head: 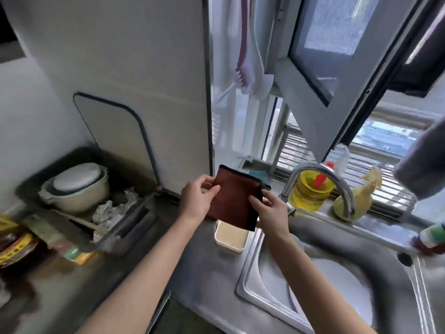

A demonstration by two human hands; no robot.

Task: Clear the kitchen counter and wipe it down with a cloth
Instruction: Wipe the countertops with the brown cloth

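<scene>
two hands (left (198, 201), right (271, 214)) pinching one brown cloth (234, 197), one sink (337, 280) below

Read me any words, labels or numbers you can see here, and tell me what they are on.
Nothing here can be read.
Yellow packets at the far left: printed, too blurred.
Green-capped bottle by the sink: label too blurred.
Brown cloth held in both hands: no text.

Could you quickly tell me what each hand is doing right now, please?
Left hand: closed on the cloth's left edge.
Right hand: closed on the cloth's right edge.
</scene>
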